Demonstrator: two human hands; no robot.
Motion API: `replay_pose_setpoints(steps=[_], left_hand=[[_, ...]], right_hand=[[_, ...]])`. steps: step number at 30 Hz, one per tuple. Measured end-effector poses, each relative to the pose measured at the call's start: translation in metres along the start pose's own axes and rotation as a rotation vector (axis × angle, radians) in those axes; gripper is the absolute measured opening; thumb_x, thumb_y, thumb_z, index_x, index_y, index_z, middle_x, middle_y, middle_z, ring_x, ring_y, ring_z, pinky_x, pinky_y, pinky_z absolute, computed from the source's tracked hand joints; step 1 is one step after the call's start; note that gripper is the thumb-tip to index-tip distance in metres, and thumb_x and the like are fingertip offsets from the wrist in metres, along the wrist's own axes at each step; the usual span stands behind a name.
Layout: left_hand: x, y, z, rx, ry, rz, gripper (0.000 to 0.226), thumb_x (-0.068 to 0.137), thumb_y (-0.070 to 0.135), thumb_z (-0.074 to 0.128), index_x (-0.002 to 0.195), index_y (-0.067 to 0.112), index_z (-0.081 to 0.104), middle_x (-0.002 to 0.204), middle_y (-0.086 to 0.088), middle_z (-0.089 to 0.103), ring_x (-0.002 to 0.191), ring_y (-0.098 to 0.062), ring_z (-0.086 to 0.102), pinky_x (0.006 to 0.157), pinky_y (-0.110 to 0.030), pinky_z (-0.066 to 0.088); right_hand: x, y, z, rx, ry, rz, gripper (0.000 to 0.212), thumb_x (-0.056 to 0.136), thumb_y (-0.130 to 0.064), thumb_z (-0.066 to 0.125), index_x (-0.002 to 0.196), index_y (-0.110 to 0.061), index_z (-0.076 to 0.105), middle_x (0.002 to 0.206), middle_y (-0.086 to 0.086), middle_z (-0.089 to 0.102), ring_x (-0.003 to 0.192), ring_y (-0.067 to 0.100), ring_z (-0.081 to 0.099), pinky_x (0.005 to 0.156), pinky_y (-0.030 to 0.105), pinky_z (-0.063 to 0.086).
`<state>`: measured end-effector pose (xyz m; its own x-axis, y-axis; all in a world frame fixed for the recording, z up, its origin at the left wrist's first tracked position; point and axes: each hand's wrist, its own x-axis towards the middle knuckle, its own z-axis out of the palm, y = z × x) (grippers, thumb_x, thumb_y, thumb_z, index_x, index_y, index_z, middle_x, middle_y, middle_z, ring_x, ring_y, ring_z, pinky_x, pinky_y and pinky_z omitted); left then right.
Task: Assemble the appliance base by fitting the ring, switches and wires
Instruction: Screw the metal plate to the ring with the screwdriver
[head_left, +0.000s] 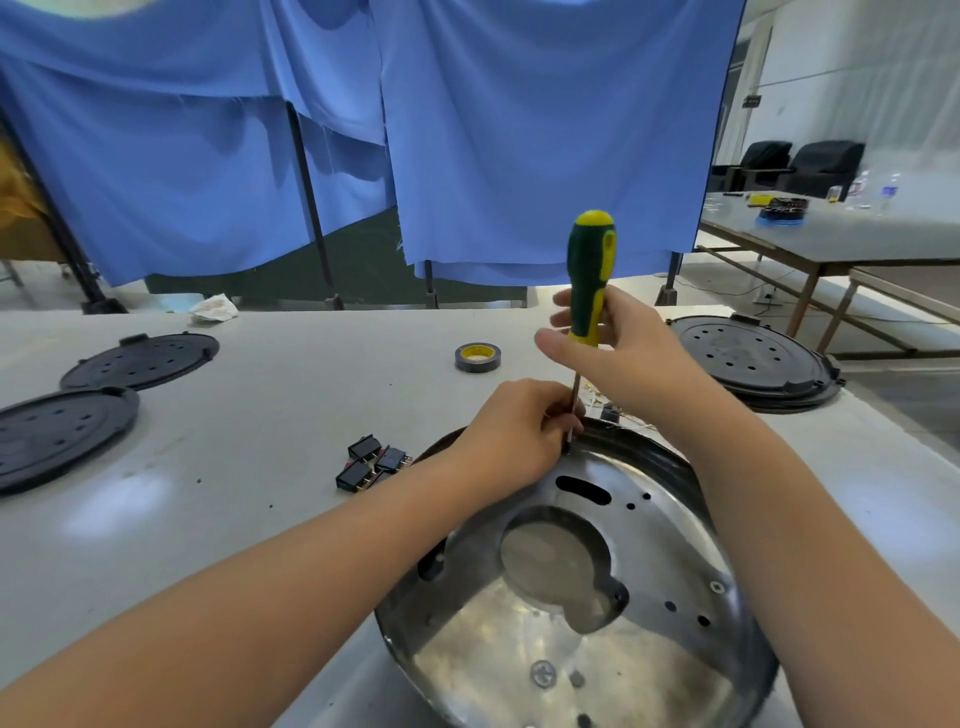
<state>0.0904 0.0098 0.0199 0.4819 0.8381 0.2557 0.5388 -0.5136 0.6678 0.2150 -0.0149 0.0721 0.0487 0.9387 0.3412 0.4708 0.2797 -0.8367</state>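
A shiny metal appliance base with a black ring round its rim lies at the table's near right. A green-and-yellow screwdriver stands upright with its tip at the far rim of the base. My right hand grips the lower part of its handle. My left hand pinches the shaft close to the tip, at the rim. Three black rocker switches lie on the table left of the base. Thin pale wires show behind my hands.
A roll of black tape sits on the table beyond my hands. Two black round covers lie at the left, and a stack of them at the right. Blue cloth hangs behind the table. Another table stands far right.
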Motion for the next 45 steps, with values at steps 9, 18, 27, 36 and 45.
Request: replay_pose_setpoints(steps=[9,18,27,36,45], left_hand=[[0.004,-0.008,0.004,-0.002,0.021,-0.037,0.017,0.088,0.030,0.068,0.102,0.021,0.069,0.085,0.014,0.065,0.082,0.001,0.061,0.073,-0.008,0.043],[0.001,-0.004,0.005,-0.012,-0.020,-0.052,0.024,0.096,0.013,0.055,0.118,0.013,0.064,0.114,-0.003,0.068,0.104,-0.014,0.063,0.095,-0.023,0.044],[0.003,-0.002,0.001,-0.006,0.055,-0.023,0.018,0.086,0.026,0.070,0.101,0.016,0.072,0.093,0.003,0.072,0.087,-0.007,0.066,0.086,-0.023,0.052],[0.002,-0.002,0.003,-0.076,-0.015,-0.037,0.018,0.096,0.007,0.052,0.110,0.010,0.063,0.107,-0.007,0.070,0.100,-0.014,0.066,0.096,-0.027,0.049],[0.002,-0.006,0.002,-0.021,-0.001,-0.027,0.019,0.092,0.016,0.060,0.109,0.017,0.066,0.097,0.005,0.068,0.090,-0.005,0.064,0.080,-0.012,0.047]], right_hand=[[0.000,0.005,-0.004,-0.120,0.109,-0.015,0.044,0.066,-0.034,0.085,0.101,-0.022,0.060,0.087,-0.004,0.063,0.078,0.011,0.061,0.072,0.025,0.050],[0.000,0.002,0.000,0.088,-0.027,-0.032,0.026,0.089,-0.019,0.064,0.113,-0.025,0.056,0.106,-0.011,0.066,0.100,0.005,0.062,0.087,0.024,0.046],[0.000,0.002,-0.004,-0.137,0.182,-0.085,0.039,0.063,-0.044,0.084,0.087,-0.026,0.059,0.072,-0.012,0.059,0.069,0.001,0.057,0.061,0.016,0.041],[0.000,-0.001,-0.004,0.105,-0.067,-0.020,0.035,0.089,-0.009,0.062,0.121,-0.020,0.053,0.109,-0.006,0.066,0.102,0.008,0.063,0.089,0.024,0.049],[0.004,0.009,-0.007,-0.128,0.142,-0.086,0.028,0.069,-0.034,0.083,0.084,-0.023,0.062,0.075,-0.010,0.060,0.068,0.002,0.056,0.061,0.014,0.042]])
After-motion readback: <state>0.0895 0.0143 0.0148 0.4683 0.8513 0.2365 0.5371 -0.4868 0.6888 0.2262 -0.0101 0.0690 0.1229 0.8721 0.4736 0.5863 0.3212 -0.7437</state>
